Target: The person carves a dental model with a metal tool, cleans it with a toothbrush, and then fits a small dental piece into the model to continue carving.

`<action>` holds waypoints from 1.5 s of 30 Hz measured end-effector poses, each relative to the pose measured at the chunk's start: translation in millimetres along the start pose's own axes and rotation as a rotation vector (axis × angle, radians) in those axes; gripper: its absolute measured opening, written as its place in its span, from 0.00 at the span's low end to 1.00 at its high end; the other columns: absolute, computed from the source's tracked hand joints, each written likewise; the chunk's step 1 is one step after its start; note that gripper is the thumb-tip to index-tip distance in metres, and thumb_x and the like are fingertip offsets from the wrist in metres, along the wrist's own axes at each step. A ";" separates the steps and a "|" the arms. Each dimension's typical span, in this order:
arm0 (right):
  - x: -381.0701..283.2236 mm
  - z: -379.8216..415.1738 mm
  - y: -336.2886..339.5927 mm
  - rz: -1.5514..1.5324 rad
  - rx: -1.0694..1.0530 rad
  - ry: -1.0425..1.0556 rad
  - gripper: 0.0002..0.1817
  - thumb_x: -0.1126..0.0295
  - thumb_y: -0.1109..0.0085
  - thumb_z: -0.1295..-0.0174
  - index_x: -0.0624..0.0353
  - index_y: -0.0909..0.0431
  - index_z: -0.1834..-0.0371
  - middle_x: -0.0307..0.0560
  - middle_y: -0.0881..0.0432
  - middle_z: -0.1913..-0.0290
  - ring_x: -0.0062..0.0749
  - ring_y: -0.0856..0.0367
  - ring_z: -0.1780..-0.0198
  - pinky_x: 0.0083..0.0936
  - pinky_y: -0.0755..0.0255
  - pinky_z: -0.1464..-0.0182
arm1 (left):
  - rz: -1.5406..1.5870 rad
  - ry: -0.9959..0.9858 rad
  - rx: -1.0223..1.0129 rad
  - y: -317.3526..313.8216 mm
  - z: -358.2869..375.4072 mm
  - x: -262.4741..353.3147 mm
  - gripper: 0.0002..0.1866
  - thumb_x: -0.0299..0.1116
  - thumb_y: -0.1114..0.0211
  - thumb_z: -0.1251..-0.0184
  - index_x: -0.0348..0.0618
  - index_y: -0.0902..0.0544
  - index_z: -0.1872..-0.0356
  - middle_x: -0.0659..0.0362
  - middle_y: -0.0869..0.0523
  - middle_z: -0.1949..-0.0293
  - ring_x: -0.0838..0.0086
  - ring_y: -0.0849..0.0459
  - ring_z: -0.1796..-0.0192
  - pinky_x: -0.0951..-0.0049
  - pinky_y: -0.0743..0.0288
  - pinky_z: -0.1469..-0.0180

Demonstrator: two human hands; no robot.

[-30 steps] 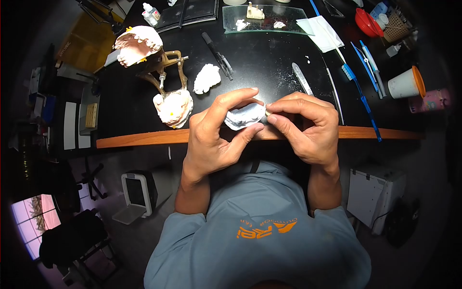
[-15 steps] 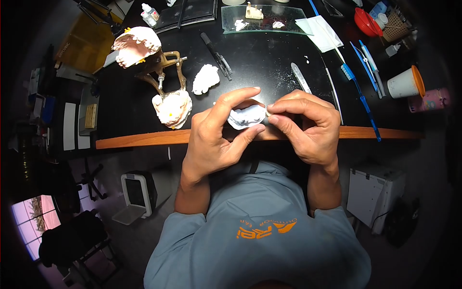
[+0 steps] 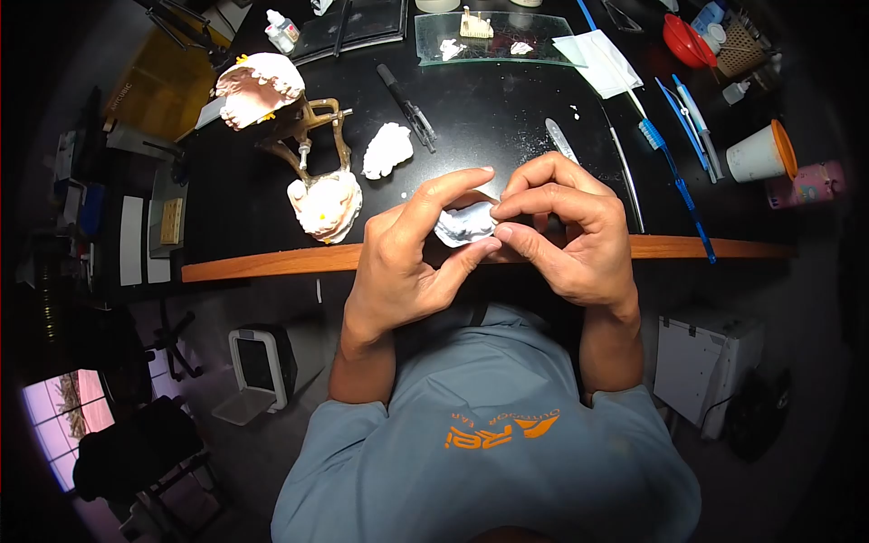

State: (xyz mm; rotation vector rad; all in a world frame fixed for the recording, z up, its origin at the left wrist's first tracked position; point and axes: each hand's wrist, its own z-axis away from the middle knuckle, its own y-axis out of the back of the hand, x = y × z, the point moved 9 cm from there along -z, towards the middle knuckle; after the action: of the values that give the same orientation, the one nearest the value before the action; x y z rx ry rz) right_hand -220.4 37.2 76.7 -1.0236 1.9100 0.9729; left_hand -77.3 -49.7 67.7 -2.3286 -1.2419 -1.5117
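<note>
A pale bluish-white dental mould (image 3: 465,223), small and curved with tooth-shaped hollows, is held just above the table's front edge. My left hand (image 3: 407,249) grips it from the left between thumb and bent index finger. At its right end, my right hand (image 3: 575,235) has thumb and index fingertips closed on the edge; whether a smaller piece lies between them is hidden. To the left stands a brass-coloured articulator (image 3: 317,122), opened wide, bearing an upper plaster cast (image 3: 260,90) and a lower plaster cast (image 3: 328,206). Beside it lies a lumpy white piece (image 3: 387,150).
A black pen (image 3: 405,107) and a metal blade (image 3: 559,138) lie beyond my hands, with white crumbs around. Farther back is a glass slab (image 3: 439,27). Toward the right are a blue toothbrush (image 3: 674,176), a white cup (image 3: 754,157) and a red bowl (image 3: 688,41).
My right fingertips have shifted slightly left and down onto the mould's right end; a small pale bit seen between them is now hidden. The mould has tilted slightly.
</note>
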 end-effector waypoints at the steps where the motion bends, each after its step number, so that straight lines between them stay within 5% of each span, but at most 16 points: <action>1: 1.7 0.6 -0.1 -0.007 -0.002 0.010 0.08 0.78 0.21 0.38 0.60 0.05 0.56 0.42 0.12 0.55 0.20 0.15 0.61 0.19 0.25 0.66 | 0.003 -0.007 0.000 -0.2 0.1 0.0 0.32 0.21 0.18 0.37 0.35 0.17 0.31 0.46 0.07 0.43 0.60 0.03 0.45 0.66 0.10 0.46; 18: 2.9 -0.1 -1.1 -0.096 -0.028 0.045 0.08 0.79 0.21 0.38 0.60 0.04 0.55 0.43 0.10 0.55 0.21 0.13 0.61 0.17 0.25 0.68 | 0.133 0.032 -0.030 0.5 -1.3 -4.6 0.37 0.25 0.15 0.37 0.36 0.21 0.27 0.46 0.04 0.50 0.63 0.03 0.48 0.68 0.09 0.47; 24: 4.2 0.5 -1.9 -0.105 -0.020 0.012 0.09 0.79 0.22 0.37 0.60 0.05 0.54 0.44 0.10 0.55 0.21 0.12 0.61 0.17 0.25 0.69 | 0.209 0.167 -0.059 -1.0 1.3 -7.7 0.38 0.27 0.14 0.36 0.30 0.22 0.27 0.45 0.05 0.48 0.66 0.05 0.44 0.69 0.13 0.39; 27: -0.2 -1.5 -1.6 -0.063 -0.041 0.021 0.09 0.78 0.22 0.37 0.59 0.05 0.54 0.43 0.10 0.54 0.21 0.13 0.60 0.16 0.25 0.68 | 0.067 -0.064 0.003 3.6 -2.6 3.2 0.35 0.25 0.13 0.40 0.36 0.17 0.31 0.47 0.05 0.46 0.63 0.03 0.46 0.68 0.10 0.45; 45: 6.2 5.6 5.3 -0.133 0.060 0.006 0.05 0.81 0.22 0.36 0.63 0.08 0.59 0.46 0.07 0.62 0.20 0.13 0.66 0.18 0.23 0.65 | 0.032 -0.069 0.075 5.2 3.4 0.5 0.28 0.27 0.12 0.40 0.37 0.12 0.38 0.49 0.05 0.47 0.63 0.03 0.48 0.69 0.10 0.47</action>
State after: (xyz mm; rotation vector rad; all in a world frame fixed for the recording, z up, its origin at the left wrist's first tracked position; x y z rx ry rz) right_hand -226.1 42.2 70.4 -1.1046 1.8389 0.8332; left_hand -71.3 -51.2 68.0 -2.3601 -1.2473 -1.3613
